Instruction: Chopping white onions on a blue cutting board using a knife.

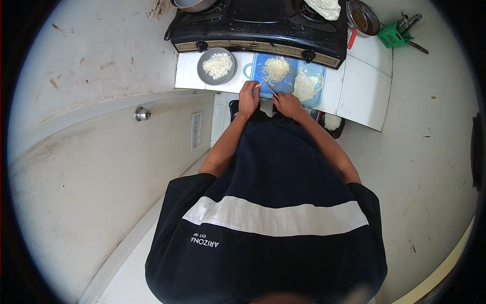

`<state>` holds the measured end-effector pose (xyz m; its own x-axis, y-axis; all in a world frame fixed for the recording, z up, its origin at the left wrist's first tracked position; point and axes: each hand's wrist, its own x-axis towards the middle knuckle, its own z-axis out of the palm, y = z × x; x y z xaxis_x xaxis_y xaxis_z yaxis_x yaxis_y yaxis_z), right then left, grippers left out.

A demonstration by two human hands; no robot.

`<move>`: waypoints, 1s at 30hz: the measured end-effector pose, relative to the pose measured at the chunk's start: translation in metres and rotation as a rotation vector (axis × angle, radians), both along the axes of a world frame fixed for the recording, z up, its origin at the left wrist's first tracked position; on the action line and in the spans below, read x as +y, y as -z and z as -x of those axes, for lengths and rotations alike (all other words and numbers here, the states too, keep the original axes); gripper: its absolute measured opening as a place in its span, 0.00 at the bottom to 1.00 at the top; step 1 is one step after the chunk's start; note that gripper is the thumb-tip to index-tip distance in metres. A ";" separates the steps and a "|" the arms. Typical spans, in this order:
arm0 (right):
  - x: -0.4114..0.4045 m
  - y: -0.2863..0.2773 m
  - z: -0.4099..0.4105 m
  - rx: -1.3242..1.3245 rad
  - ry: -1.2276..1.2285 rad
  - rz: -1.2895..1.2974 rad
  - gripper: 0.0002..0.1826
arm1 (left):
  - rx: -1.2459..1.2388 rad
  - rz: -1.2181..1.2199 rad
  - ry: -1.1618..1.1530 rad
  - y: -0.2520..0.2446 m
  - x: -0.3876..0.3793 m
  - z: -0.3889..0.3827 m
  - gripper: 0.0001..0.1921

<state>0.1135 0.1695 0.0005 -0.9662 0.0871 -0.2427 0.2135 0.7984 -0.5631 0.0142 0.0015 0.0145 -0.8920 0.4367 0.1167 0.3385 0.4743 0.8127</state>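
Note:
My right hand (pixel 289 105) grips a kitchen knife (pixel 270 89), its blade slanting up and left over a blue cutting board (pixel 296 62). Beside the blade, at the board's near left corner, my left hand (pixel 249 98) pinches a small white piece of food (pixel 258 86). A heap of thin pale shreds (pixel 276 69) lies on the board beyond both hands. On the board's right part rests a flat, cream-coloured sheet of food (pixel 305 85) with uneven edges. To the left, a grey bowl (pixel 201 71) holds white, chopped or shredded food (pixel 218 65).
A black two-burner gas stove (pixel 258 26) stands behind the board, with a pan (pixel 195 5) and a crumpled white item (pixel 324 8) on it. Further right are a pan with a red handle (pixel 352 39) and a green utensil basket (pixel 391 35). White tiles (pixel 364 85) form the counter.

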 end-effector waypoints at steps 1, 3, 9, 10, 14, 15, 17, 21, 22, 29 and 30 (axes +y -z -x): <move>-0.001 -0.002 0.001 -0.001 -0.024 0.021 0.22 | -0.001 0.001 -0.001 0.000 -0.001 0.000 0.03; -0.002 -0.004 0.002 -0.002 -0.047 0.043 0.22 | 0.010 0.008 -0.004 0.001 -0.001 0.001 0.03; -0.003 0.002 0.002 0.018 -0.089 0.079 0.22 | 0.030 0.018 0.016 0.000 -0.002 0.002 0.03; -0.005 0.005 0.004 0.032 -0.089 0.082 0.22 | 0.029 0.019 0.016 -0.001 -0.002 0.003 0.03; -0.010 0.010 0.016 0.039 -0.084 0.088 0.22 | 0.047 0.003 0.032 -0.001 0.000 0.004 0.03; -0.012 0.007 0.016 0.039 -0.085 0.089 0.22 | 0.046 -0.004 0.026 0.000 0.000 0.004 0.03; -0.013 0.001 0.015 -0.035 -0.063 0.037 0.22 | 0.041 -0.018 0.013 0.002 -0.001 0.002 0.04; -0.007 -0.003 0.004 -0.018 -0.079 0.016 0.21 | -0.002 0.019 0.005 0.004 -0.002 0.001 0.05; -0.006 0.000 0.003 0.006 -0.074 0.020 0.21 | -0.002 0.019 0.008 0.004 -0.002 0.002 0.05; -0.010 0.006 0.010 0.050 -0.066 0.043 0.22 | 0.061 0.067 0.116 0.005 -0.011 0.002 0.07; -0.010 0.005 0.010 0.050 -0.069 0.043 0.22 | 0.088 0.085 0.145 0.005 -0.013 0.002 0.08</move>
<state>0.1032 0.1595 -0.0049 -0.9805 0.0100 -0.1961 0.1292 0.7849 -0.6060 0.0124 -0.0113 0.0097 -0.8070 0.5716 0.1486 0.4762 0.4810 0.7361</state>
